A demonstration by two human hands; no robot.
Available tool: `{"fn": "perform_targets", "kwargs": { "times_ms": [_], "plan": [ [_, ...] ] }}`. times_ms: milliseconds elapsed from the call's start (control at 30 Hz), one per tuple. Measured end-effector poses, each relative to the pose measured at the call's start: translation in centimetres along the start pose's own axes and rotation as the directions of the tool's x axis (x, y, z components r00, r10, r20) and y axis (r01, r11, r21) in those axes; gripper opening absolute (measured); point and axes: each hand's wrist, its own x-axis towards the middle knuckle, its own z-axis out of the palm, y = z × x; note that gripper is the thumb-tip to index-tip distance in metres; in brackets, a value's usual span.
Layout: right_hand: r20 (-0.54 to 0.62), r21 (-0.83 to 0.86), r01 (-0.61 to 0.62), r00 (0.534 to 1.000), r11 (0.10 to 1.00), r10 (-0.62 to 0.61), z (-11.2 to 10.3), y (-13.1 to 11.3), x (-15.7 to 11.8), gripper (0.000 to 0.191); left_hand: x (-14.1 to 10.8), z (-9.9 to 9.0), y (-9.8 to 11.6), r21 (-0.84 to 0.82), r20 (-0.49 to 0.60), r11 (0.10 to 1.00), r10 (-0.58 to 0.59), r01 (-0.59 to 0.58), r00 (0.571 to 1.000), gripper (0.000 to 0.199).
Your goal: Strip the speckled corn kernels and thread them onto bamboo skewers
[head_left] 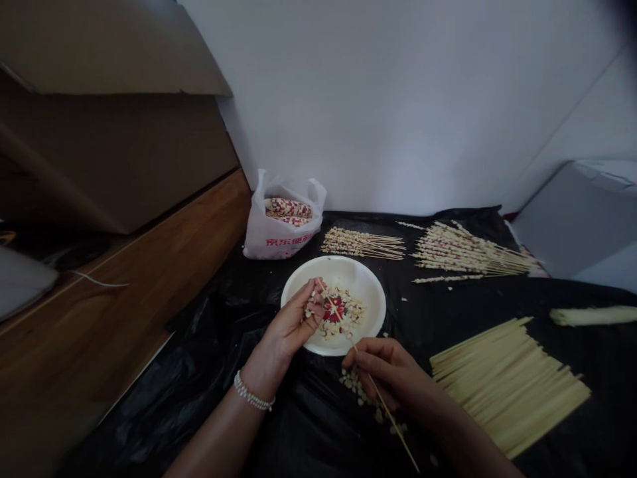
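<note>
My left hand [296, 315] is over the left side of a white bowl [373, 285], fingers curled round a few pale corn kernels [310, 307]. Loose cream and dark red kernels lie in the bowl over a red flower print. Below the bowl's front rim, my right hand [381, 368] pinches a thin wooden skewer [393, 418]. The skewer slants from the lower right up across the bowl, its upper end near my left fingertips. Whether it touches them I cannot tell. More kernels [355, 385] lie on the black sheet beside my right hand.
A white plastic bag [269, 249] of speckled corn cobs stands behind the bowl. Two piles of kernel-threaded skewers [363, 243] [458, 249] lie at the back. Bare skewers [507, 385] and a pale cob-like piece [592, 315] are to the right, on black plastic sheeting [213, 372].
</note>
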Motion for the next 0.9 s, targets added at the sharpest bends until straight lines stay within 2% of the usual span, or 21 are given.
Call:
{"fn": "perform_targets", "kwargs": {
  "times_ms": [133,467,700,900],
  "plan": [
    [0.018,-0.006,-0.016,1.0,1.0,0.016,0.1,-0.1,-0.2,0.029,0.0,0.2,0.0,-0.014,0.001,1.0,-0.024,0.024,1.0,0.043],
    [0.016,0.004,-0.043,0.999,0.999,0.043,0.2,-0.1,-0.3,0.029,0.5,-0.5,0.0,0.129,0.013,0.987,0.1,-0.101,0.995,0.05],
    [0.025,0.012,-0.063,0.998,0.998,0.063,0.2,-0.1,-0.1,0.03,1.2,-2.2,0.0,0.249,0.102,0.949,0.176,-0.196,0.979,0.051],
    [0.009,-0.01,-0.076,0.997,0.997,0.076,0.4,-0.2,-0.2,0.032,1.0,-2.8,-0.2,0.299,0.167,0.923,0.199,-0.242,0.966,0.051]
  ]
}}
